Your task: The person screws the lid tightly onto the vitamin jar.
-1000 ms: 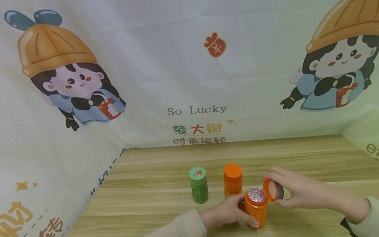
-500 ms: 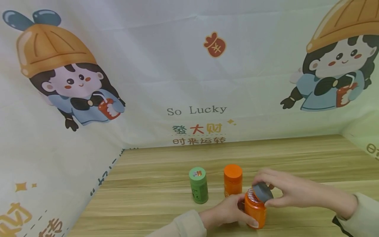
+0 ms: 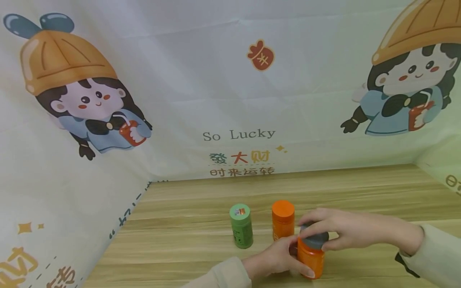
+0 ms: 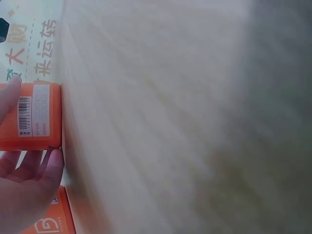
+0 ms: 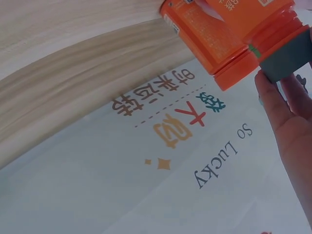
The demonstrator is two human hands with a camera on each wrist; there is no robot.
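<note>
An orange bottle (image 3: pixel 311 260) stands upright on the table, and my left hand (image 3: pixel 275 256) grips it round its lower body. In the left wrist view a barcode label shows on the bottle (image 4: pixel 41 114) between thumb and fingers. My right hand (image 3: pixel 343 230) holds a dark grey cap (image 3: pixel 317 241) by its edge, over the bottle's mouth. In the right wrist view the cap (image 5: pixel 287 56) sits at the threaded neck, with some thread showing below it. The foil seal is hidden under the cap.
Just behind stands a second orange bottle (image 3: pixel 283 218) with an orange cap, close to my left fingers. A green bottle (image 3: pixel 241 226) stands to its left. The wood-grain table (image 3: pixel 173 240) meets a printed cloth backdrop (image 3: pixel 187 100) at the back and sides.
My right hand has moved left and tipped the grey cap from facing sideways to lying over the bottle's mouth, covering the foil. The left hand keeps its grip in place.
</note>
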